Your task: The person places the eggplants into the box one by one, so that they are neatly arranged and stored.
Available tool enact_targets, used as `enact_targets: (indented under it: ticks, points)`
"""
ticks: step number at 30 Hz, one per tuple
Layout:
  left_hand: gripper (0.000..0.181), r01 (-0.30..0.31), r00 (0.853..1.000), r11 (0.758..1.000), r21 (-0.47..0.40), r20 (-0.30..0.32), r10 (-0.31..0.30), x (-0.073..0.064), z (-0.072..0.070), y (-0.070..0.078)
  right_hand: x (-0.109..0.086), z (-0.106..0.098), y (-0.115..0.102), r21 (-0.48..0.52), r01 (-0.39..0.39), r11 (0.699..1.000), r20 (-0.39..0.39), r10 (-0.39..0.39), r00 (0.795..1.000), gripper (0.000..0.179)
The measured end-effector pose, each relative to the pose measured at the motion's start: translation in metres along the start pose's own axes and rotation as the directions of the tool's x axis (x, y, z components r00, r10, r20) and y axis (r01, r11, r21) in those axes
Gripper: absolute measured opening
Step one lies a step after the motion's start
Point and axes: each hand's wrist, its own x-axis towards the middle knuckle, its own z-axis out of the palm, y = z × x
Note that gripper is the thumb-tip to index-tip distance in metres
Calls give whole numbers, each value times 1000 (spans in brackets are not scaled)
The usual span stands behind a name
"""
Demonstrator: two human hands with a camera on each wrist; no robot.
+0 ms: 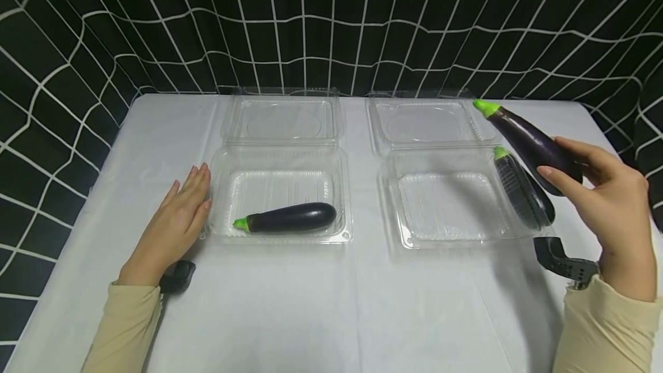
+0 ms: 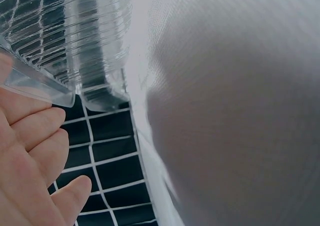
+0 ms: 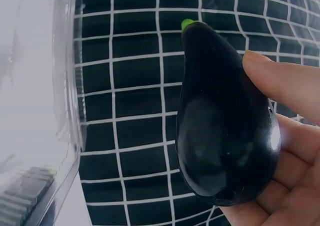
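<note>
My right hand point(image 1: 603, 189) grips an eggplant point(image 1: 533, 141) by its thick end, raised, its green tip pointing up and left. In the right wrist view, thumb and fingers hold this eggplant point(image 3: 225, 121) from one side. Below it, a second eggplant point(image 1: 541, 203) lies along the right wall of the right clear plastic container point(image 1: 445, 240), partly seen through the plastic. My left hand point(image 1: 178, 220) has straight fingers held together at the left side of the left clear container point(image 1: 279, 160). A third eggplant point(image 1: 292, 217) lies inside that container, green tip to the left.
Both containers have hinged lids folded back, the left lid point(image 1: 284, 120) and right lid point(image 1: 427, 121) lying toward the table's far edge. A white cloth point(image 1: 331, 315) covers the table. Dark walls with white netting point(image 1: 331, 27) rise behind and at the sides.
</note>
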Motion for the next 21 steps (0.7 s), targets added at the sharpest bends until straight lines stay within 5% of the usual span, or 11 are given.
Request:
enact_targets:
  ticks: [10, 21]
  points:
    - [52, 6, 1000, 1000, -5, 11, -6, -1, -2, 0, 9, 9, -26, 105, 161, 981, -9, -161, 987, 46]
    - [52, 15, 1000, 1000, -15, 20, -14, -1, -1, 1, 13, 20, -47, 215, 243, 946, 16, -252, 967, 47]
